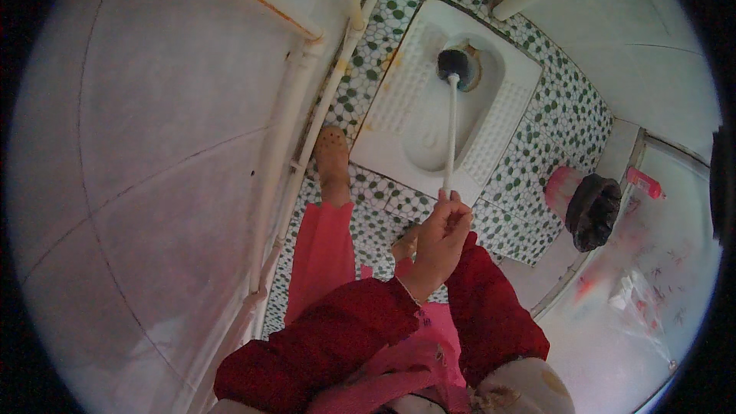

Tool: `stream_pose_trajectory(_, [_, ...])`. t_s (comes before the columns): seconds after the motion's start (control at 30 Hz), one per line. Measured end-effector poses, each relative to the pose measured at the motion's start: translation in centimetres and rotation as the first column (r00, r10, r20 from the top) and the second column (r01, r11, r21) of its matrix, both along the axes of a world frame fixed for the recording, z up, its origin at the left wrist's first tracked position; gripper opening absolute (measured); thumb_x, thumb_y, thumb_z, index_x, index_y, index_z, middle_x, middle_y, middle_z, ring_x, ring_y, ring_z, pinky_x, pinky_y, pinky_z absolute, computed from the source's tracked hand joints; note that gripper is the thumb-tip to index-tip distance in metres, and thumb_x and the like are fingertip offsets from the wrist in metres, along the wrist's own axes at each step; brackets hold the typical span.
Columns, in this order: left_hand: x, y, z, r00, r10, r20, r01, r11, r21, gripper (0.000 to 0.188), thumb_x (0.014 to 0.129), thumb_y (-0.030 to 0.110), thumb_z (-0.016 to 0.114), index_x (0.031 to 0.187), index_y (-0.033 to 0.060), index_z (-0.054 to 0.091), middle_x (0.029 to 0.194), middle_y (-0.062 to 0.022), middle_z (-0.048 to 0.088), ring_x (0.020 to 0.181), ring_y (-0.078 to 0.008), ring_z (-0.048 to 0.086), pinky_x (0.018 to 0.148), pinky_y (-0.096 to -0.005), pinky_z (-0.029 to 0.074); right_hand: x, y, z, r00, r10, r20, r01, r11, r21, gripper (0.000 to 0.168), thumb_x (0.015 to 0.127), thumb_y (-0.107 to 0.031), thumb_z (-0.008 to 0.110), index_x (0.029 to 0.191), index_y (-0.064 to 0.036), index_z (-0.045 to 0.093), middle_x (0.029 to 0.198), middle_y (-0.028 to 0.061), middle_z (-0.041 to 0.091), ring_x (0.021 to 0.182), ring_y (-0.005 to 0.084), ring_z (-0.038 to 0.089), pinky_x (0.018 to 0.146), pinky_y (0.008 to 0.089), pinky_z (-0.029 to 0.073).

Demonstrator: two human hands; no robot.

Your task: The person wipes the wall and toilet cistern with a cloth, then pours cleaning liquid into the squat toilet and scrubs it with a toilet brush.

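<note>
My left hand (436, 250) grips the upper end of the white handle (451, 138) of a toilet brush or plunger. Its dark round head (452, 64) rests at the drain hole of a white ceramic squat toilet (397, 109); brownish stains ring the hole (475, 72). From the right, my other red sleeve (494, 299) runs up to the same end of the handle. My right hand is mostly hidden behind the left, so its grip does not show clearly.
White pipes (322, 121) run along the left wall. A pink bin (562, 190) with a black bag (595, 213) stands at the right, near a pink bottle (645, 183) and a frosted door panel (638, 287). My tan clog (332, 152) is on the green-and-white patterned floor (379, 207).
</note>
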State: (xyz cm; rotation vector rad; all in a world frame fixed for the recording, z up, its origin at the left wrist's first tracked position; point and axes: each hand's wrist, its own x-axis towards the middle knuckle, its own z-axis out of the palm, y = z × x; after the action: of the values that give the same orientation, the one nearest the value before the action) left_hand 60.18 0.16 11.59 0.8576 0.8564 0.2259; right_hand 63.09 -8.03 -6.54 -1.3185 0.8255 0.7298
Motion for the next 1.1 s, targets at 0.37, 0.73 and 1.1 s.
stream_pose_trajectory(0.37, [-0.4, 0.9, 1.0, 0.993, 0.018, -0.115, -0.019, 1.000, -0.001, 0.009, 0.087, 0.009, 0.055, 0.090, 0.0014, 0.054, 0.080, -0.0017, 0.056, 0.074, -0.0062, 0.052, 0.065, -0.0199, 0.042, 1.3, 5.7, 1.7, 0.638, 0.767, -0.065, -0.744, 0.593, -0.309, 0.040, 0.091, -0.041, 0.039, 0.084, -0.002, 0.046, 0.056, 0.0054, 0.042, 0.038, 0.0193, 0.042, 0.035, 0.0333, 0.037])
stream_pose_trajectory(0.73, [0.2, 1.1, 1.1, 0.996, 0.070, -0.046, -0.071, 0.997, -0.024, 0.010, 0.089, 0.012, 0.053, 0.094, 0.0032, 0.053, 0.084, -0.0007, 0.055, 0.074, -0.0078, 0.051, 0.067, -0.0207, 0.043, 3.2, 5.2, -2.5, 0.565, 0.823, -0.053, -0.761, 0.495, -0.420, 0.044, 0.089, -0.047, 0.039, 0.080, -0.003, 0.043, 0.052, 0.0060, 0.038, 0.038, 0.0202, 0.036, 0.036, 0.0365, 0.036])
stream_pose_trajectory(1.1, [-0.6, 2.7, 0.4, 0.989, 0.128, -0.074, -0.132, 0.990, -0.052, 0.013, 0.088, 0.010, 0.053, 0.098, 0.0018, 0.052, 0.086, -0.0028, 0.056, 0.079, -0.0104, 0.053, 0.075, -0.0235, 0.045, -2.3, 2.3, 5.0, 0.560, 0.823, -0.094, -0.816, 0.528, -0.234, 0.042, 0.091, -0.045, 0.038, 0.085, -0.003, 0.043, 0.063, 0.0081, 0.044, 0.049, 0.0193, 0.040, 0.044, 0.0357, 0.035])
